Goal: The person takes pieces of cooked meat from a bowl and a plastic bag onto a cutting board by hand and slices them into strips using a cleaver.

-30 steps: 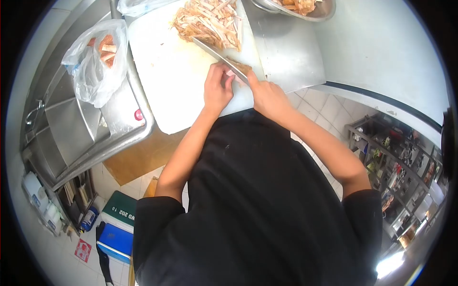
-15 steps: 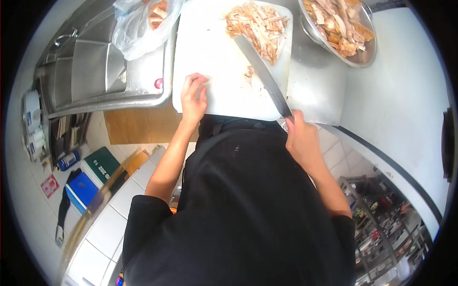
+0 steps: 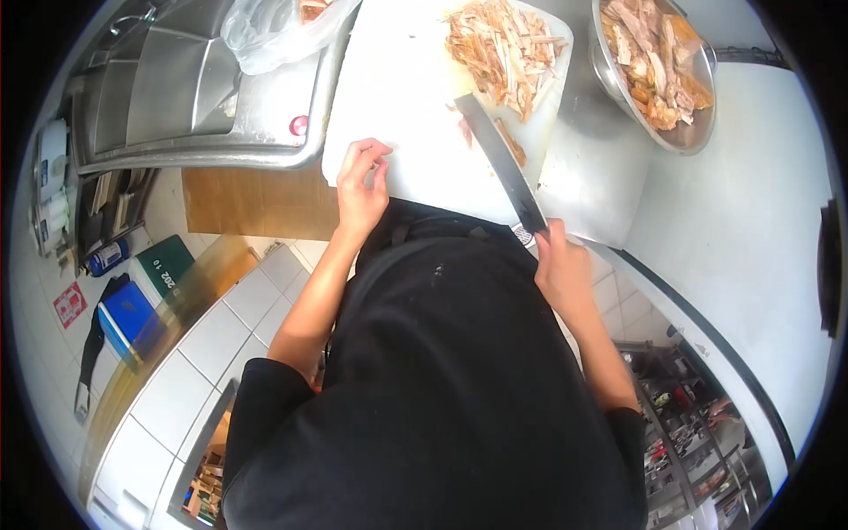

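My right hand (image 3: 564, 268) grips the handle of a cleaver (image 3: 502, 159), just off the near right edge of the white cutting board (image 3: 389, 97). The long, square-tipped blade slants up and left over the board. Small bits of cooked meat (image 3: 511, 143) lie beside the blade, partly hidden by it. Beyond the tip is a pile of meat strips (image 3: 508, 53). My left hand (image 3: 364, 181) hovers at the board's near left edge, fingers loosely bent, thumb apart, with nothing visible in it.
A metal bowl (image 3: 609, 79) of larger meat pieces stands right of the board. On the left is a steel sink (image 3: 177, 97), with a clear plastic bag (image 3: 265, 40) and a small pink-red item (image 3: 299, 125) on its ledge. A white surface (image 3: 751, 203) extends at far right.
The camera view has shifted. The cleaver has drawn back toward me from the strip pile, uncovering meat bits at its right. My left hand stays near the board's edge.
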A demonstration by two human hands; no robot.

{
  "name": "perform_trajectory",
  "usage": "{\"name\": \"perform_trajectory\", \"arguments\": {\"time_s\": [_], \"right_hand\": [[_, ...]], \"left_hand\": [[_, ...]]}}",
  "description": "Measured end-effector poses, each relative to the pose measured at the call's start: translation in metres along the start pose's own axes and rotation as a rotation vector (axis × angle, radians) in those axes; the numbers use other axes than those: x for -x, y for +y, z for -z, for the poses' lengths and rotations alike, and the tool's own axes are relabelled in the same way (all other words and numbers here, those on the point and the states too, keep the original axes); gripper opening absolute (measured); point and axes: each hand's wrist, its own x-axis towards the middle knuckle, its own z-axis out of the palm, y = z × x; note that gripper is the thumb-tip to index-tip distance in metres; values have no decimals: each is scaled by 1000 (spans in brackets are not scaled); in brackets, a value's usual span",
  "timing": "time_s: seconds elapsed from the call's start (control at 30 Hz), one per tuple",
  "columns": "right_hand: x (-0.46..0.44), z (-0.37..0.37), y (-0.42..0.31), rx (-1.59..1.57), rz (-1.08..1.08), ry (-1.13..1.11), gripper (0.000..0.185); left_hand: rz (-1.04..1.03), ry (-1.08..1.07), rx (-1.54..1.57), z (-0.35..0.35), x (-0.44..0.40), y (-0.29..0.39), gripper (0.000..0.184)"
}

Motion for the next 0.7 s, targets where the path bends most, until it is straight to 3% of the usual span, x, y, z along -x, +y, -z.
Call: {"name": "perform_trajectory", "arguments": {"time_s": [0.1,0.23,0.27,0.4,0.5,0.57,0.63,0.7], "right_hand": [[-5,-5,-2,-21,-39,-55,20],[-19,-3,-12,-58,-125,-146,24],[-20,-6,-11,-56,-121,-145,24],[-23,-8,-13,-121,-86,-24,23],[-25,8,-27,-138,-85,76,22],[-25,9,-34,-133,-117,101,22],[-24,6,-35,-117,-57,204,20],[-31,-4,-31,-45,-39,167,18]], "left_hand": [[16,-31,31,0,-4,5,33],[-142,-143,35,-23,-19,19,38],[-232,-192,-4,-30,-25,21,39],[-275,-224,-183,-49,-44,-1,46],[-276,-239,-125,-46,-47,-10,45],[-146,-202,-54,-39,-43,-9,37],[-98,-202,-45,-37,-42,-9,39],[-50,-197,-36,-35,-42,-10,42]]}}
